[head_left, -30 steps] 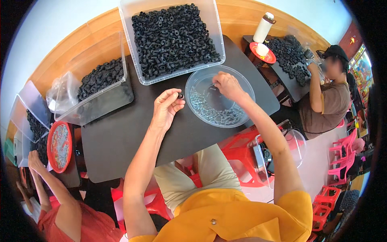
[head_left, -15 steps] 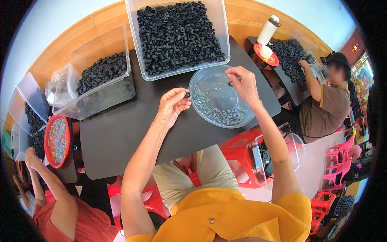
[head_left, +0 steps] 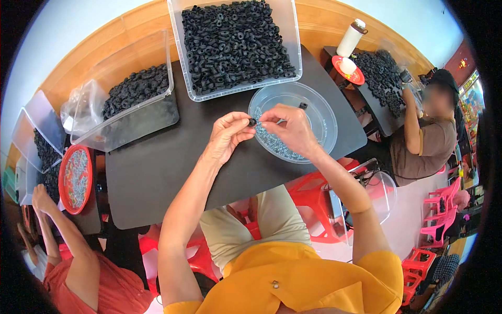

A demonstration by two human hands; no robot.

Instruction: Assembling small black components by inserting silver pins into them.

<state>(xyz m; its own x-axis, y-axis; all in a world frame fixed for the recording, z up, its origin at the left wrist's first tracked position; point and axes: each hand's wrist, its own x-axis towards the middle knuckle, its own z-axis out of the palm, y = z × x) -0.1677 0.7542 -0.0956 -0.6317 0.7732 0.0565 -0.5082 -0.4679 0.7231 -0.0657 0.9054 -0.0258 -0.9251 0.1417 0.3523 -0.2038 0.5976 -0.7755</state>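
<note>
My left hand [head_left: 228, 135] is closed, pinching a small black plastic part [head_left: 252, 122] between thumb and fingertips at the left rim of a round clear bowl [head_left: 330, 131]. My right hand [head_left: 291, 129] is closed over the bowl, its fingertips meeting the black part. They pinch a tiny silvery piece [head_left: 260, 123], too small to make out fully. Many small silvery metal pieces [head_left: 280, 147], looking like springs, lie in the bowl, partly hidden by my right hand. One loose black part [head_left: 303, 105] sits in the bowl beyond that hand.
A clear bin [head_left: 246, 88] heaped with black parts stands behind the bowl on the dark table [head_left: 172, 183]. Left of it is a second clear bin [head_left: 138, 128] of similar parts. Co-workers sit at both sides, near a red tray [head_left: 90, 180] and a white bottle [head_left: 351, 39].
My right hand has moved left and nearer, from the bowl's far side to the black part in my left hand. A loose black part now shows in the bowl where it was.
</note>
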